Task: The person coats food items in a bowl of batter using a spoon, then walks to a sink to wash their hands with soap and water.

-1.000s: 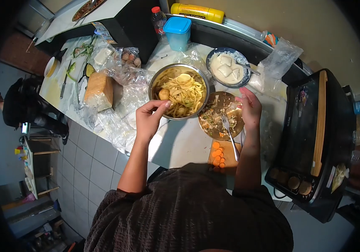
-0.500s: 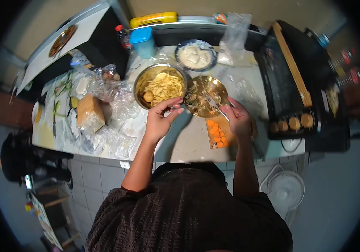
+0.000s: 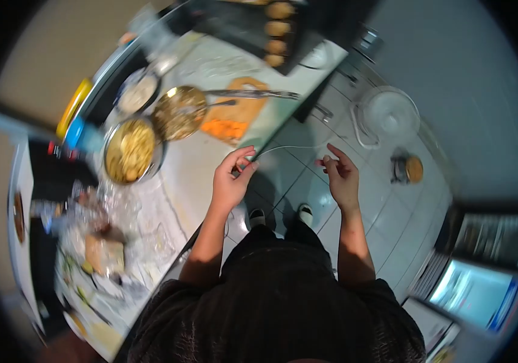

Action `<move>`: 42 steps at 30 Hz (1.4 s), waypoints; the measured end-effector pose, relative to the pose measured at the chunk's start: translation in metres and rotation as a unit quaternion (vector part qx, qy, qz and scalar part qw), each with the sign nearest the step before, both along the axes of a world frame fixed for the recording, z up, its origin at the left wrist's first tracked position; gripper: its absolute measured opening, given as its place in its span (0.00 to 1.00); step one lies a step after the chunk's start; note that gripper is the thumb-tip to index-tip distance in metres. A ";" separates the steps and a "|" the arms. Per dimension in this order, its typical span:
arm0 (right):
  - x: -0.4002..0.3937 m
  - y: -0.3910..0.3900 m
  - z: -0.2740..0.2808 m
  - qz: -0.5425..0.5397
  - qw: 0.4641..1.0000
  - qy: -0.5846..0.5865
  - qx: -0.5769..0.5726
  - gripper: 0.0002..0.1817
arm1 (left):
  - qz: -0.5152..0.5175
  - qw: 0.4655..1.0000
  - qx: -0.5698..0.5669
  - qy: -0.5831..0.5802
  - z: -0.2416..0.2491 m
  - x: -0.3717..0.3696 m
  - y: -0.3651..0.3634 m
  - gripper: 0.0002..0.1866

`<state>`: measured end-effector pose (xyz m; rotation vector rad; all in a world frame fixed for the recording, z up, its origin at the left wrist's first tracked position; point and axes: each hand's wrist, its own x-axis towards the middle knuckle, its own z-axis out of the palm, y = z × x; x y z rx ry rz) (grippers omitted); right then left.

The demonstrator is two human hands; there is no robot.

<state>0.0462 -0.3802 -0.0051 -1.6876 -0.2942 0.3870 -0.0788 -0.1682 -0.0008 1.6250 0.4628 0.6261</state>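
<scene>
Head: left hand (image 3: 232,178) by the table's (image 3: 189,184) near edge, fingers bent, thumb close to fingertips; right hand (image 3: 343,178) over the floor (image 3: 386,212), fingers curled, thumb near index. Can't tell if either pinches anything. Thin pale cord (image 3: 295,146) between them, held or behind: can't tell.

Main risk, as judged: snagging the long metal tool (image 3: 271,94), end close to near edge, and tipping it off. Also carrots (image 3: 226,128) sliding off the board (image 3: 247,106) if bumped, being flat, slick and loose. Possible snag too on the utensil handle (image 3: 226,103) jutting from the pan (image 3: 192,97).

Materials: wooden board, shiny brass-toned pan, round metal bowl (image 3: 107,162) with pale strips toward far edge, crinkled clear wrap (image 3: 123,209) toward left end.
</scene>
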 end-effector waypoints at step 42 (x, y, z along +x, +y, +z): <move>-0.853 -0.690 -0.004 -1.000 0.004 -0.011 0.020 0.13 | -0.995 0.005 0.079 0.055 -0.027 -0.607 -1.152 0.13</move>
